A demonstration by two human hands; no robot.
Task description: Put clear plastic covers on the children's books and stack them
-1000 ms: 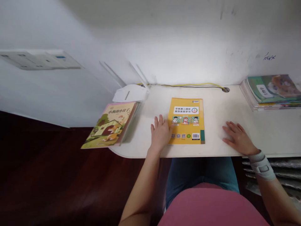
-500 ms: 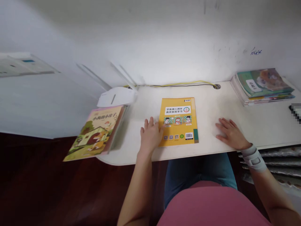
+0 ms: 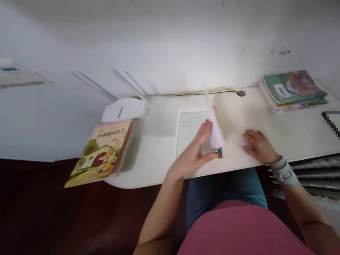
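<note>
The yellow booklet point(image 3: 218, 153) lies partly opened on the desk, with a printed page point(image 3: 189, 129) exposed on its left. A raised leaf point(image 3: 215, 132), pale on the side I see and blurred, stands tilted over the booklet's right part. My left hand point(image 3: 198, 145) is against this leaf, its fingers stretched out and the thumb apart, low near the booklet's green corner. Flat on the desk to the right of the booklet rests my right hand point(image 3: 259, 145), fingers spread and holding nothing. Its wrist wears a grey band.
A stack of books with a picture cover point(image 3: 99, 152) overhangs the desk's left edge. Behind it lies a white curved object point(image 3: 123, 109). Another book stack point(image 3: 293, 90) sits at the back right, near a dark-edged device point(image 3: 330, 122). Cables point(image 3: 191, 92) run along the wall.
The booklet lay closed, yellow cover up; now it is opened, with a leaf swung up towards the right. My left hand has moved right with the leaf. My right hand has stayed put.
</note>
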